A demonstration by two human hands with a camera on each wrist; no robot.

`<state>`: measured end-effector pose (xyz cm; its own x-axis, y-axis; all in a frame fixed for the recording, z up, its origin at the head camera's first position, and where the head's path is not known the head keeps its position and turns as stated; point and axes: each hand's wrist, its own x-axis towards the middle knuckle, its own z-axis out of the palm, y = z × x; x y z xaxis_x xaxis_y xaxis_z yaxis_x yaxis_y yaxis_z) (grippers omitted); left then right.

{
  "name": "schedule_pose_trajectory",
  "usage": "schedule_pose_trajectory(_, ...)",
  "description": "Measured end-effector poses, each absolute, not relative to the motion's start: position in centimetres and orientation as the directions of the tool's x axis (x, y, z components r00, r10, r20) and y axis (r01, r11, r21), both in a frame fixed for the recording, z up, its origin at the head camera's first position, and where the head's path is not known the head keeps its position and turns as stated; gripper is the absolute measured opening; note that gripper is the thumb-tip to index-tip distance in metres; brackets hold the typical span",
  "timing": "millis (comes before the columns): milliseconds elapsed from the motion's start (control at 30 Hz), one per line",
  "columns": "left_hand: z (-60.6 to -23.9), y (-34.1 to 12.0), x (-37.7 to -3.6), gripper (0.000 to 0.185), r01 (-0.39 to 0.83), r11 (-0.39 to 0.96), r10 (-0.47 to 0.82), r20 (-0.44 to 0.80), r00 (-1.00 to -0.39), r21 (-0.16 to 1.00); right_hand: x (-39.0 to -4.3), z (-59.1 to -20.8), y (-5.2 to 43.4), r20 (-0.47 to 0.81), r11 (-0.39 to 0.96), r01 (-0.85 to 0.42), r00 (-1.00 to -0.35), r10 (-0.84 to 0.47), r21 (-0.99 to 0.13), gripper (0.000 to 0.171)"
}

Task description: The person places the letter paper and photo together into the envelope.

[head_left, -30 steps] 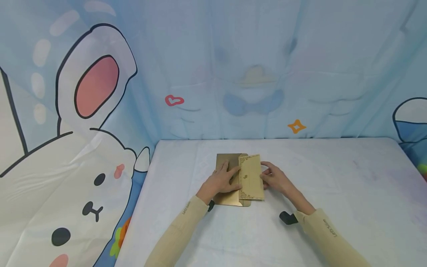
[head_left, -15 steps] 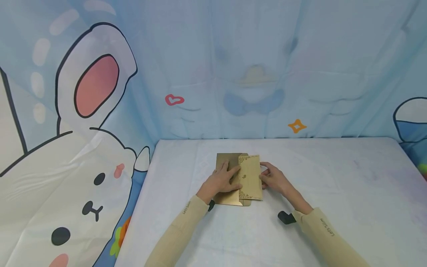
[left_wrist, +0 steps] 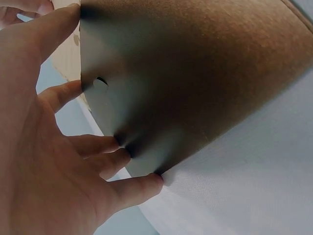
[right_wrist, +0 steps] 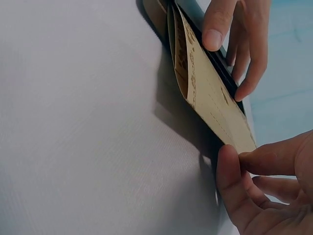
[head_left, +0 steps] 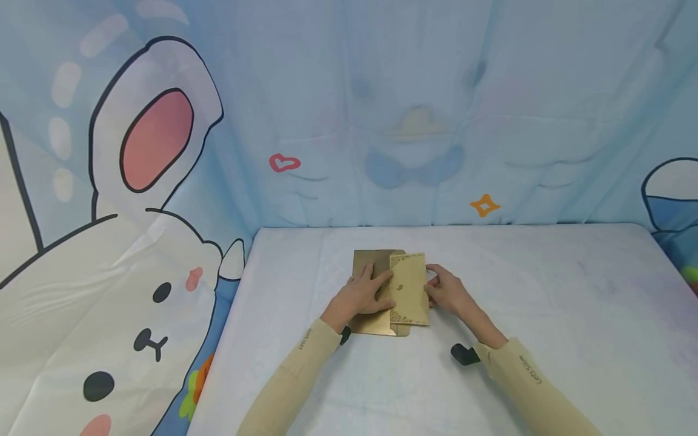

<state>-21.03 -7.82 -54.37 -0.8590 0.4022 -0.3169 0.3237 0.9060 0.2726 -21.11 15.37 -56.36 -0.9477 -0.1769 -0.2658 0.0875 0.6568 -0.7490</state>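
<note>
**Card part-way into gold envelope, both hands on it**

Worktop (head_left: 545, 290) with pale cloth carries a gold envelope (head_left: 371, 266) lying flat near the middle, a patterned card (head_left: 409, 290) overlapping its right end. Cartoon backdrop (head_left: 163, 151) hangs behind. Left hand (head_left: 360, 297) lies flat on the envelope, fingers straight, pressing it down; its grip is released, nothing clasped. In the left wrist view the fingertips (left_wrist: 151, 181) sit at the envelope edge. Right hand (head_left: 447, 290) has its grip grasping the card's right edge, thumb and fingers pinching it, as the right wrist view shows at the card (right_wrist: 210, 93) corner.

Risks, judged from the layout:
- Card looks slightly skewed to the envelope, so a corner could catch on the opening and buckle; cause would be pushing while off-line.
- Right wrist view shows the card riding raised above the envelope; it could slide over the top, not inside, if the mouth is not held open.
- Envelope could skid left on the smooth cloth if the flat left hand lightens its press.
- A hard pinch could crease the thin card edge.

Against the earlier frames: the card's right edge sits a touch further left, the right hand and sleeve (head_left: 523, 375) have shifted left with it, and the black wrist mount (head_left: 463, 354) moved likewise. Left hand and envelope unchanged.
</note>
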Motion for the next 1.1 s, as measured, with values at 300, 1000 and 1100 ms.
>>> schedule_pose_trajectory(300,-54.5,-7.74,-21.2,0.073,0.322,0.911,0.394,-0.321,-0.861,0.256,-21.05,-56.5,15.34,-0.232,0.668,0.049,-0.955,-0.187,-0.742,0.059)
schedule_pose_trajectory(1000,-54.58,-7.65,-21.27,0.072,0.322,0.913,0.393,-0.327,-0.86,0.25,-21.03,-56.21,14.65,-0.183,0.713,0.024,-0.972,-0.148,-0.701,0.055)
schedule_pose_trajectory(1100,-54.54,-7.65,-21.21,0.072,0.321,0.913,0.392,-0.328,-0.859,0.25,-21.13,-56.4,14.53,-0.168,0.72,0.012,-0.975,-0.146,-0.694,0.054)
